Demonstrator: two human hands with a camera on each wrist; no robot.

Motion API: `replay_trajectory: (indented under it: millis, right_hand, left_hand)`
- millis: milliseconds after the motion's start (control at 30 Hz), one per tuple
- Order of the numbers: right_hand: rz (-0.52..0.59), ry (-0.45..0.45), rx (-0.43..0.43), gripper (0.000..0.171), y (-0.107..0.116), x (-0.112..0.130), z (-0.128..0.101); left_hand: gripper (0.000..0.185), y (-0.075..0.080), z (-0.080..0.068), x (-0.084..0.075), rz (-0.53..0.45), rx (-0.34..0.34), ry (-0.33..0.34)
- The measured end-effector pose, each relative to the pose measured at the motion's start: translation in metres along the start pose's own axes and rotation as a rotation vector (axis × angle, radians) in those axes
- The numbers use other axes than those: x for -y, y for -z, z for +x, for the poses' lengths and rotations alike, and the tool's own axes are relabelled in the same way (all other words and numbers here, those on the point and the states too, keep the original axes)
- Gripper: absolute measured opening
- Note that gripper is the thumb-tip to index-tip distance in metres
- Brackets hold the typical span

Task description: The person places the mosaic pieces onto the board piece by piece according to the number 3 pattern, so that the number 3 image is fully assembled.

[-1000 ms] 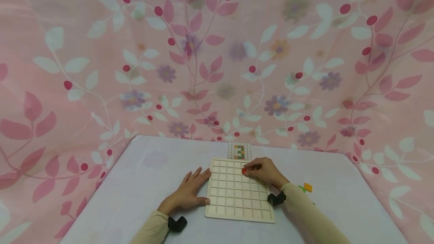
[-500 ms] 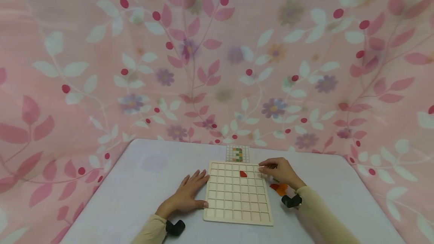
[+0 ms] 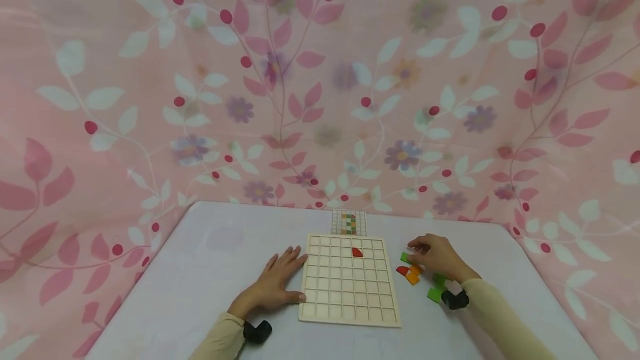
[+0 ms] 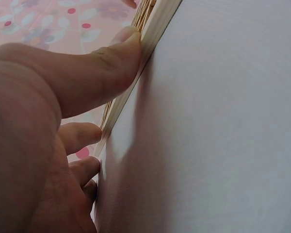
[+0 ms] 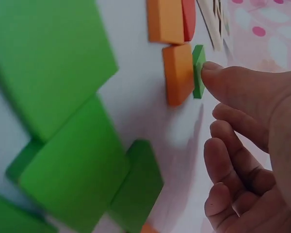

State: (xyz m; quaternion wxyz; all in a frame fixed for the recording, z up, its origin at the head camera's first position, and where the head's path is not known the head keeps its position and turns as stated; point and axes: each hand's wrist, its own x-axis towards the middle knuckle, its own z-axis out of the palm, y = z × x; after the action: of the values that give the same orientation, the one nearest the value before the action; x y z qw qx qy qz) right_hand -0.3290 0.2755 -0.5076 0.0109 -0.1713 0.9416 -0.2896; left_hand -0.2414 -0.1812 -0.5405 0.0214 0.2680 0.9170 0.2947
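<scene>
A pale wooden grid board [image 3: 340, 296] lies on the table, with one red rounded tile [image 3: 357, 252] in a cell of its second row. My left hand [image 3: 272, 288] rests spread along the board's left edge; in the left wrist view its thumb [image 4: 106, 65] presses the wooden rim. Right of the board, my right hand [image 3: 437, 254] hovers low over loose tiles. Its thumb tip meets a small green tile [image 5: 199, 73], while the other fingers are loosely bent and apart from it. Orange tiles [image 5: 178, 73] and another red tile [image 3: 402, 270] lie close by.
Behind the board lies a pattern card [image 3: 349, 223] printed with a small coloured grid. Several green tiles [image 3: 434, 294] are heaped under the right wrist. A pink floral curtain [image 3: 320, 82] hangs beyond the white table's [image 3: 225, 249] far edge.
My right hand has let go of the red tile in the board's cell and moved right, off the board, to the loose tiles. The left hand has stayed at the edge.
</scene>
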Motion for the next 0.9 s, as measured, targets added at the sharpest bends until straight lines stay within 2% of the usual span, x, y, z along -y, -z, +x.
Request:
replay_trajectory:
  millis: [167,300,533,900]
  right_hand:
    - [-0.06,0.015,-0.004,0.031,0.0,-0.004,-0.003]
    - [-0.033,0.014,-0.011,0.028,-0.002,-0.006,-0.006]
    - [0.011,0.032,-0.074,0.027,-0.009,-0.008,-0.011]
    - [-0.027,-0.05,-0.079,0.025,-0.016,0.001,-0.013]
  left_hand:
    - [0.092,0.003,-0.001,-0.002,-0.004,-0.003,0.004]
    - [0.092,0.003,-0.001,-0.004,-0.011,0.002,0.01]
    - [0.092,0.002,-0.001,-0.003,-0.01,-0.002,0.006]
    - [0.093,0.0,0.0,0.0,-0.006,-0.016,-0.001]
